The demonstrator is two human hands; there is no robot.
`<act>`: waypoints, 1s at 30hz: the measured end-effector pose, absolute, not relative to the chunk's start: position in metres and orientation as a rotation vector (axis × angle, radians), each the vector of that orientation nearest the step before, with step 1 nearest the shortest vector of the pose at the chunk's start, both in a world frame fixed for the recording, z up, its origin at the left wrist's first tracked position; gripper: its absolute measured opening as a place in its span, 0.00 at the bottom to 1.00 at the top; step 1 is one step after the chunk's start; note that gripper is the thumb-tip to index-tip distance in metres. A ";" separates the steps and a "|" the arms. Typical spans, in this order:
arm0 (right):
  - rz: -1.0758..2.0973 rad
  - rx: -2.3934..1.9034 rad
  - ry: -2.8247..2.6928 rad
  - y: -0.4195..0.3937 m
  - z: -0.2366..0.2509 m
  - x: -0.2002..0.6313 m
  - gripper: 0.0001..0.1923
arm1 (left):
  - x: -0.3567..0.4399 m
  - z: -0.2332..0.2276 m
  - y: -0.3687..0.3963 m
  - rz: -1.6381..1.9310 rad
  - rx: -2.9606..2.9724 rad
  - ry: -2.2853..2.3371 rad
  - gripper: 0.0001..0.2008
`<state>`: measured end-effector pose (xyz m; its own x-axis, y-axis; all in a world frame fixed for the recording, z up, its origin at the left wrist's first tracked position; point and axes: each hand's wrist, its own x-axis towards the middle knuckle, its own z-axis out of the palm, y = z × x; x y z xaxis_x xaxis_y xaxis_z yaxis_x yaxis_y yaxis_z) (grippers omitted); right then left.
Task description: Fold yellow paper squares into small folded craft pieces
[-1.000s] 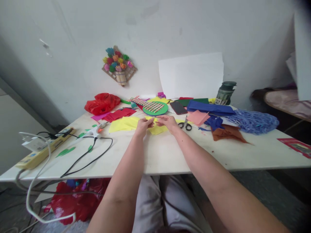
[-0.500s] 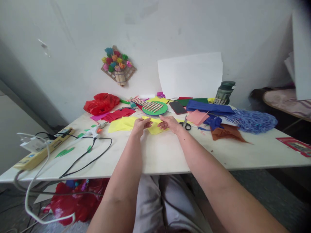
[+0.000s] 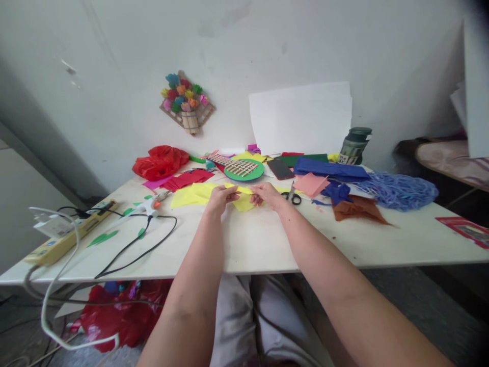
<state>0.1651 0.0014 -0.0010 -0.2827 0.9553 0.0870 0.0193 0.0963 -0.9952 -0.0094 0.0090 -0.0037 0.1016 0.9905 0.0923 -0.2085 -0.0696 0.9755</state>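
A sheet of thin yellow crepe paper (image 3: 193, 194) lies across the table in front of me. My left hand (image 3: 224, 198) pinches its near edge, thumb and fingers pressed together. Close by on the right, my right hand (image 3: 264, 195) is closed on the same paper, with the fingertips curled. Just beyond both hands rests a green round card (image 3: 252, 174) with a lattice of pinkish sticks on it. Black-handled scissors (image 3: 292, 197) lie to the right of my right hand, next to pink paper squares (image 3: 311, 184).
At left are a hot glue gun (image 3: 147, 208) with its cord, a power strip (image 3: 72, 237) and green paper leaves (image 3: 103, 238). Red paper (image 3: 187, 179), a phone (image 3: 280, 169), blue crepe paper (image 3: 330, 169), brown paper (image 3: 361, 209), blue yarn (image 3: 401, 191) and a bottle (image 3: 355, 146) surround the work area.
My right hand's fingers have closed onto the yellow paper, where they were more spread before. My left hand stays nearly in place. The view has shifted very slightly.
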 end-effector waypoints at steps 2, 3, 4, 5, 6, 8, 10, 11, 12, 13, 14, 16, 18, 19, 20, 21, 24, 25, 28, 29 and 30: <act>1.360 -1.013 -1.488 0.001 -0.001 0.166 0.14 | -0.009 -0.003 0.008 1.269 1.180 0.943 0.13; 1.372 -1.009 -1.492 0.001 0.000 0.167 0.14 | -0.008 -0.003 0.007 1.265 1.193 0.946 0.13; 1.377 -1.005 -1.498 0.001 0.000 0.167 0.14 | -0.007 -0.003 0.006 1.258 1.210 0.950 0.13; 1.373 -1.001 -1.512 0.001 0.000 0.167 0.15 | -0.006 -0.003 0.006 1.251 1.230 0.954 0.13; 1.362 -0.994 -1.534 0.000 0.000 0.168 0.15 | -0.005 -0.003 0.005 1.244 1.252 0.958 0.13; 1.337 -0.965 -1.599 0.000 0.000 0.167 0.16 | -0.003 -0.003 0.004 1.228 1.288 0.964 0.14; 1.319 -0.944 -1.643 -0.001 -0.001 0.166 0.16 | -0.001 -0.003 0.003 1.216 1.306 0.957 0.14; 1.311 -0.941 -1.647 -0.001 -0.001 0.166 0.16 | 0.000 -0.003 0.002 1.210 1.311 0.947 0.14; 1.301 -0.942 -1.642 -0.002 -0.001 0.165 0.16 | 0.000 -0.003 0.002 1.204 1.314 0.938 0.14; 1.293 -0.945 -1.631 -0.002 -0.001 0.165 0.16 | 0.001 -0.003 0.001 1.198 1.316 0.929 0.14; 1.285 -0.944 -1.619 -0.003 -0.001 0.165 0.16 | 0.001 -0.003 0.001 1.196 1.317 0.923 0.14; 1.283 -0.927 -1.596 -0.003 0.000 0.164 0.16 | 0.002 -0.002 0.000 1.212 1.308 0.917 0.14; 1.295 -0.905 -1.577 -0.004 0.000 0.164 0.16 | 0.002 -0.001 0.000 1.250 1.292 0.909 0.14; 1.304 -0.897 -1.571 -0.003 0.000 0.164 0.16 | 0.002 0.000 -0.001 1.272 1.279 0.905 0.14; 1.312 -0.891 -1.568 -0.003 0.000 0.164 0.16 | 0.001 0.001 -0.001 1.296 1.263 0.902 0.14; 1.318 -0.884 -1.565 -0.003 -0.001 0.164 0.16 | 0.001 0.001 -0.001 1.317 1.246 0.900 0.14; 1.324 -0.871 -1.550 -0.002 -0.002 0.163 0.16 | 0.001 0.001 0.001 1.375 1.193 0.894 0.13; 1.324 -0.871 -1.543 -0.002 -0.003 0.163 0.16 | 0.001 0.000 0.002 1.389 1.175 0.890 0.13; 1.322 -0.872 -1.524 -0.002 -0.003 0.161 0.15 | 0.001 -0.003 0.005 1.411 1.117 0.877 0.13; 1.322 -0.872 -1.520 -0.002 -0.003 0.161 0.15 | 0.001 -0.003 0.005 1.410 1.105 0.869 0.13; 1.321 -0.872 -1.516 -0.002 -0.003 0.161 0.14 | 0.001 -0.004 0.006 1.405 1.100 0.860 0.13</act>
